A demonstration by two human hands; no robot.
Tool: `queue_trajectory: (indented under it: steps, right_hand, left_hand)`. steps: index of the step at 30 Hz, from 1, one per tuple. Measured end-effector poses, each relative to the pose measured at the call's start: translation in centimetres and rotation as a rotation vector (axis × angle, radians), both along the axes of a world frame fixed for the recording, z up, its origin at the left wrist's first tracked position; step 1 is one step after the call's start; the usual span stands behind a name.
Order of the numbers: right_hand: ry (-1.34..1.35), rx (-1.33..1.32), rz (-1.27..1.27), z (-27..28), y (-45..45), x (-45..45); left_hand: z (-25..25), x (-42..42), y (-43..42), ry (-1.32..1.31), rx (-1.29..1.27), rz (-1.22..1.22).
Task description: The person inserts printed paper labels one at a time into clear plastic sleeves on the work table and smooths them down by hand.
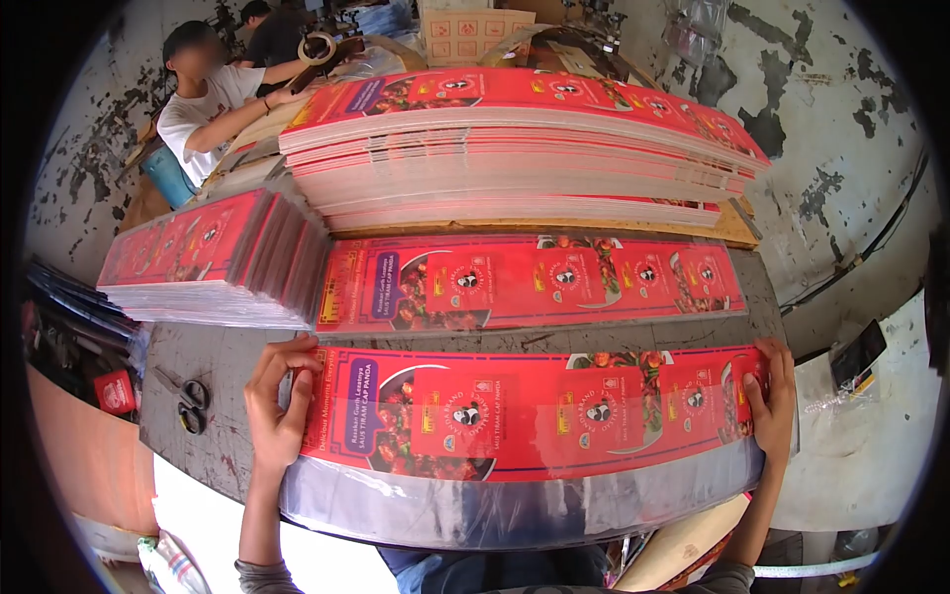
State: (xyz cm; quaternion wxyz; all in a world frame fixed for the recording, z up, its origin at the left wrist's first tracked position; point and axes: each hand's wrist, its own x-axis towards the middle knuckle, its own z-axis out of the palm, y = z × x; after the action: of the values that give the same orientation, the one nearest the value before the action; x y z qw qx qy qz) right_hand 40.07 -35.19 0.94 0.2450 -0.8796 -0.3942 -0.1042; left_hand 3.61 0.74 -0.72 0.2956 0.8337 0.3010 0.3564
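A long red printed sheet (529, 416) with food pictures and panda logos lies across the near part of the grey table. My left hand (277, 401) grips its left end, thumb on top and fingers curled at the far corner. At the opposite end my right hand (772, 401) holds the sheet the same way, thumb over the print. Clear plastic film (534, 505) extends from the sheet's near edge toward my body. Just beyond lies a similar red sheet in shiny plastic (515, 287). Black-handled scissors (190, 404) rest left of my left hand.
A tall stack of red printed sheets (515, 168) stands on a wooden board behind. A shorter plastic-wrapped pile (198, 247) sits at left. Back left, a person in a white shirt (213, 109) reaches toward a tape roll (317, 48). A dark phone-like object (859, 354) is at right.
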Motion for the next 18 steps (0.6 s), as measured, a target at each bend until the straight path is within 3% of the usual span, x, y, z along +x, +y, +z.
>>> queue_trajectory:
  steps: [18]
  right_hand:
    - [0.005,0.005,0.011,0.04,0.08,0.03]
  left_hand:
    - [-0.15,-0.07,0.11,-0.009,-0.024,-0.013]
